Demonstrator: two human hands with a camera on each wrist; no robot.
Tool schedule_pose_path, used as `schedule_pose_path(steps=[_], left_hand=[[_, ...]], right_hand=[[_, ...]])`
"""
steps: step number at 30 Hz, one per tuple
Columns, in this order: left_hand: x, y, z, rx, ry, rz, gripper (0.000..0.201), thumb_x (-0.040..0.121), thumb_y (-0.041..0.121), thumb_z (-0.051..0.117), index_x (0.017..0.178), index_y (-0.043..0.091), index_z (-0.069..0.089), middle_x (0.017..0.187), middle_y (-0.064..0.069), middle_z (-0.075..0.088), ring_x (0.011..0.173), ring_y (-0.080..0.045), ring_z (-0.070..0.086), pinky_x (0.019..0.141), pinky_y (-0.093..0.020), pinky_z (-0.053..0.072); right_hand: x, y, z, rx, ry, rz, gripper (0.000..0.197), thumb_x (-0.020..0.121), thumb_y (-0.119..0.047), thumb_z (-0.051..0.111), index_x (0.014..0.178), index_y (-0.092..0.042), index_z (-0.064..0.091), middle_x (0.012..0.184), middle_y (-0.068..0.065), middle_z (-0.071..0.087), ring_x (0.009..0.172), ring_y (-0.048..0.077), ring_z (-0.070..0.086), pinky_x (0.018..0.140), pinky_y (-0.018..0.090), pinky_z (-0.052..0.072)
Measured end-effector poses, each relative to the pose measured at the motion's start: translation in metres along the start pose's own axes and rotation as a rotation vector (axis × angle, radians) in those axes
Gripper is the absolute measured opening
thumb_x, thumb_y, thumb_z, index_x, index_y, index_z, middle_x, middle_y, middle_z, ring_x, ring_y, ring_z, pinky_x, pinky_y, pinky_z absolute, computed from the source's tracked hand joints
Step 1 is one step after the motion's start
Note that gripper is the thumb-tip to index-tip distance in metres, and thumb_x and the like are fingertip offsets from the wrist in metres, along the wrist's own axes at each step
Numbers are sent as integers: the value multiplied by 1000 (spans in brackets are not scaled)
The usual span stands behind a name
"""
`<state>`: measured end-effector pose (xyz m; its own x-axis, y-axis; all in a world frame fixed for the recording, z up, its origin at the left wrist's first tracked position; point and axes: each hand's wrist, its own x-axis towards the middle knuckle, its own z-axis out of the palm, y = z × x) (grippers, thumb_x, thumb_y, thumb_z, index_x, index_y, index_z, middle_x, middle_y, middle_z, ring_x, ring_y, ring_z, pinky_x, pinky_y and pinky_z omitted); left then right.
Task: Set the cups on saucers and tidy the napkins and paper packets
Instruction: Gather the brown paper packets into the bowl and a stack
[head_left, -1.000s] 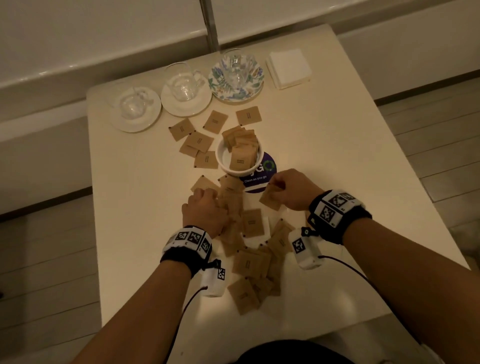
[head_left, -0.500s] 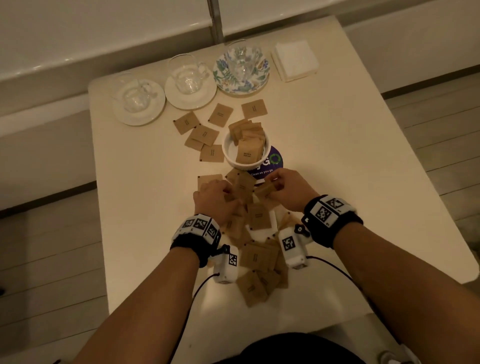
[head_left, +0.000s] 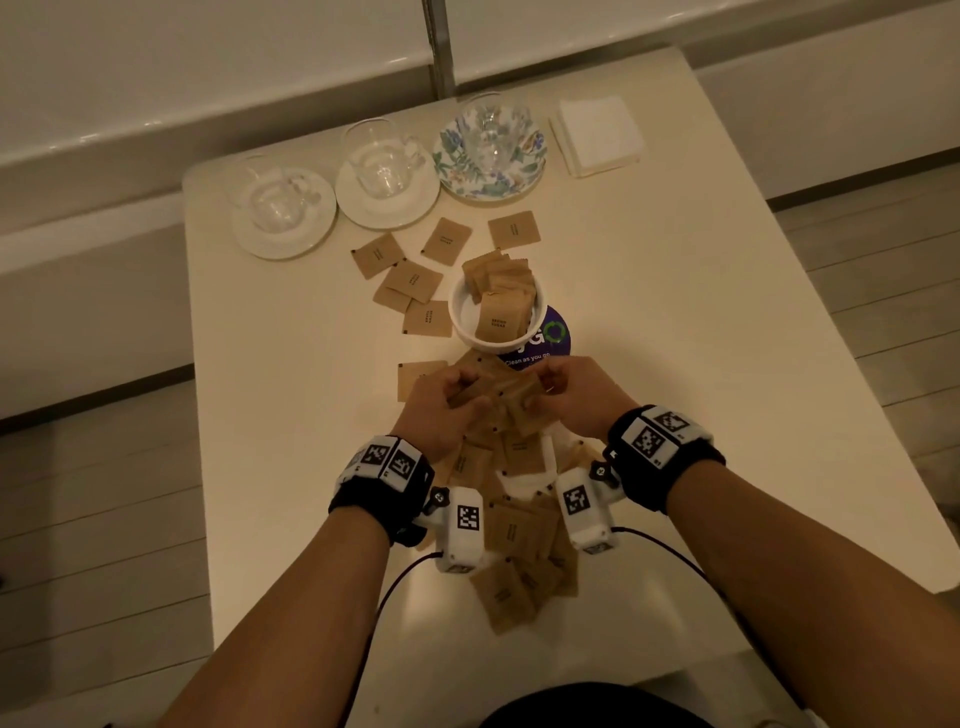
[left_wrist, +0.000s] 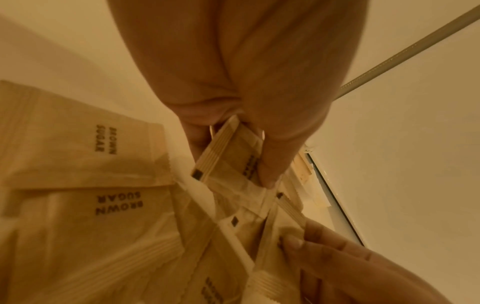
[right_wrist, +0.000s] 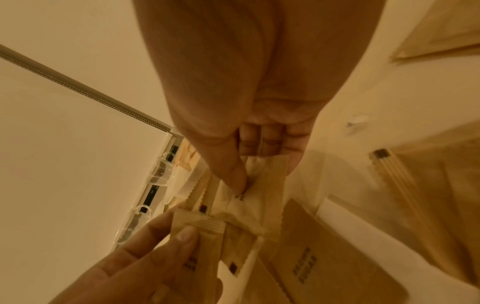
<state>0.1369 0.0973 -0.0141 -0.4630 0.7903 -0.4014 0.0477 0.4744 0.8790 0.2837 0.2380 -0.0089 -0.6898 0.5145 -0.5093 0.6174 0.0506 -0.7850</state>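
Many brown sugar packets (head_left: 511, 530) lie scattered along the middle of the white table (head_left: 675, 322). Both hands meet over this pile. My left hand (head_left: 441, 402) pinches a bunch of packets (left_wrist: 228, 156) between thumb and fingers. My right hand (head_left: 571, 392) pinches packets (right_wrist: 262, 185) too, its thumb pressed on them. A white bowl (head_left: 462, 317) just beyond the hands holds several packets. Three glass cups (head_left: 382, 156) stand on saucers (head_left: 387, 208) at the far edge. A stack of white napkins (head_left: 597, 132) lies at the far right.
A round purple sticker (head_left: 553, 338) shows on the table beside the bowl. More loose packets (head_left: 415, 278) lie between the bowl and the saucers. A low white ledge (head_left: 208, 78) runs behind the table. Wooden floor (head_left: 883, 249) surrounds the table.
Both hands have come together above the pile near the bowl, each now holding packets against the other's. The camera has tilted closer to the table.
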Motion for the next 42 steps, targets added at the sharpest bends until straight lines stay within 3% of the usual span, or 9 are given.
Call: schedule_pose_path(steps=[4,10,14,18,23,28,34,39,42], left_hand=[[0,-9,-1,-64,16,-64,31,87,2,65,101,29,62,95,2,74,88,-9,70,72,-24,57],[2,-17,-6,-120,239,-110,17,91,5,62,91,21,60,93,-3,70,81,-14,67,62,-23,56],[5,-9,-4,-293,210,-212,10,96,8,56,98,17,53,106,-16,62,78,-26,68,59,-47,60],[3,-3,-1,-406,171,-244,9,96,8,57,100,13,50,104,-15,61,77,-28,69,51,-40,58],[-2,-6,2,-442,172,-255,22,90,3,65,108,6,51,99,-13,64,73,-19,71,61,-40,60],[4,2,11,-425,198,-311,24,94,9,57,117,6,51,109,-16,67,89,-25,68,66,-34,57],[4,19,23,-491,162,-316,24,101,9,40,118,9,57,118,-21,65,107,-36,64,91,-50,55],[-6,24,26,-761,1,-362,49,103,48,32,115,17,68,111,-14,72,90,-27,71,72,-36,58],[-7,23,25,-669,-38,-321,35,104,39,38,108,22,68,101,-5,75,86,-21,70,68,-31,55]], right_hand=[[1,4,-1,34,24,31,17,85,-8,71,100,-15,65,102,6,69,98,24,66,90,37,55],[4,6,-9,82,35,54,19,89,-6,66,108,-10,68,109,9,69,104,26,63,98,44,51],[5,-3,-8,86,-27,38,15,90,-11,65,101,-21,67,104,4,70,99,24,65,91,39,54],[3,-12,-6,75,-57,12,16,91,-9,64,102,-20,65,97,1,71,91,20,68,79,31,58],[1,-15,-7,32,-7,14,14,88,-8,66,94,-20,64,87,-1,68,76,14,66,61,21,55],[-2,-20,-2,-101,131,-67,14,89,-10,62,99,-3,68,92,12,70,80,29,67,76,48,57],[-9,-35,12,-50,52,-187,14,90,-14,63,101,-10,71,93,3,72,87,16,67,82,36,56],[-9,-33,12,208,-52,-46,22,97,-5,52,115,-6,65,104,9,72,93,23,70,79,36,60],[-8,-33,4,214,-17,-12,19,95,-5,50,113,-7,56,97,12,70,81,22,69,65,31,58]])
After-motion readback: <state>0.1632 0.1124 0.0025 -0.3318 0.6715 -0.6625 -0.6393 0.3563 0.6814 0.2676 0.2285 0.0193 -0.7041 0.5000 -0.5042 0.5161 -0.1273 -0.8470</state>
